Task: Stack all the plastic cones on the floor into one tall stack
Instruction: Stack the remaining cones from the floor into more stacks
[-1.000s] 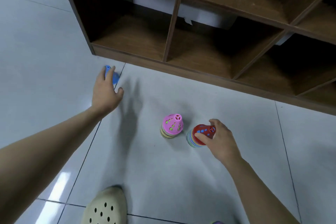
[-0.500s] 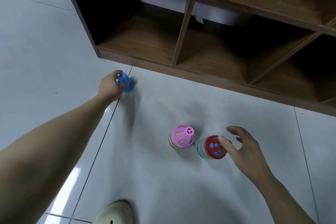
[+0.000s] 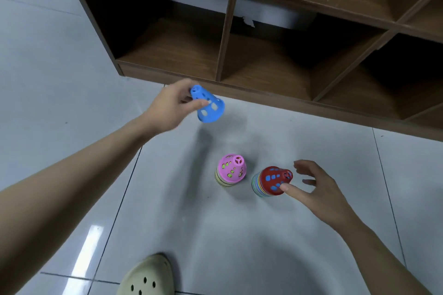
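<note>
Two stacks standing on the floor (image 3: 72, 79) near centre: pink stack (image 3: 230, 170), and red stack (image 3: 272, 182) at its 3 o'clock. Blue cone (image 3: 208, 104) now lifted off the floor, pinched tilted in left hand (image 3: 171, 106) at 11 o'clock of the pink stack; a second ago only being reached for. Right hand (image 3: 314, 185) fingers spread, thumb touching red stack, gripping nothing. Probably ready for adding to a stack. No readable writing anywhere.

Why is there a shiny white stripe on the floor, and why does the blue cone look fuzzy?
Head view: the stripe is light glaring off the glossy floor; the blue cone in the left hand is slightly motion-blurred.
</note>
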A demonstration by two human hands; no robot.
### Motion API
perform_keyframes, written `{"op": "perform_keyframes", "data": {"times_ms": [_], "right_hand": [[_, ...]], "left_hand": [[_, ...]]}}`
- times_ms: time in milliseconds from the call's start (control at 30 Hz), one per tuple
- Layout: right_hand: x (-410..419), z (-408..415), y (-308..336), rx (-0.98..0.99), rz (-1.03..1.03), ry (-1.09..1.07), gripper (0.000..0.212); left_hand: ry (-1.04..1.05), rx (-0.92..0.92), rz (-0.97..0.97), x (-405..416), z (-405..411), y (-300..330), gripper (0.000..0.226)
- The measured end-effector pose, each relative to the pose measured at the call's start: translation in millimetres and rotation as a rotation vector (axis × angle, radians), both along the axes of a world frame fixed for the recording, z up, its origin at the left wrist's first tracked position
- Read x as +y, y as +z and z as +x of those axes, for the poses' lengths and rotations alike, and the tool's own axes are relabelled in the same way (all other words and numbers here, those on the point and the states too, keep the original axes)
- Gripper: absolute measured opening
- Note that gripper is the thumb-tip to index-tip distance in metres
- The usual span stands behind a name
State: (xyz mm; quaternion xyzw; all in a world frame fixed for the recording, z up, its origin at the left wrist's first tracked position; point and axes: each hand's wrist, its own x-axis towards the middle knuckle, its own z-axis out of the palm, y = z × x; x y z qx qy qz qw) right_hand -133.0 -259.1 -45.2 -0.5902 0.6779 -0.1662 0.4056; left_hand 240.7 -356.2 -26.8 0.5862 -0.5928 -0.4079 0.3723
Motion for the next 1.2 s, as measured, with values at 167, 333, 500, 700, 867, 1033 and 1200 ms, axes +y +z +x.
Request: {"op": "perform_keyframes", "data": {"times_ms": [167, 333, 500, 700, 867, 1033, 1200], "right_hand": [[8.7, 13.5, 10.4, -0.008, -0.109, 0.022, 0.061], [16.3, 24.9, 10.9, 0.015, -0.170, 0.050, 0.063], [23.0, 17.8, 11.6, 0.076, -0.153, 0.053, 0.064], [25.4, 8.9, 4.3, 0.088, -0.115, -0.028, 0.064], [18.1, 12.4, -15.0, 0.070, -0.021, -0.024, 0.068], [12.6, 21.8, -33.9, 0.057, -0.097, -0.017, 0.066], [6.7, 25.1, -45.9, -0.046, -0.099, -0.088, 0.053]], "left_hand": [[-0.312, -0.156, -0.068, 40.6, -31.4, 22.9, 0.022], [-0.365, -0.327, -0.130, 62.4, -63.4, 2.0, 0.031], [-0.416, -0.504, -0.002, 74.6, -79.4, -39.5, 0.036], [-0.344, -0.337, 0.036, 84.2, -79.3, -54.3, 0.042], [-0.195, -0.634, -0.297, 107.6, -76.2, -43.3, 0.048], [-0.403, -0.315, -0.216, 133.7, -94.8, -33.1, 0.006], [-0.534, -0.250, 0.091, 143.4, -135.8, -70.8, 0.008]]}}
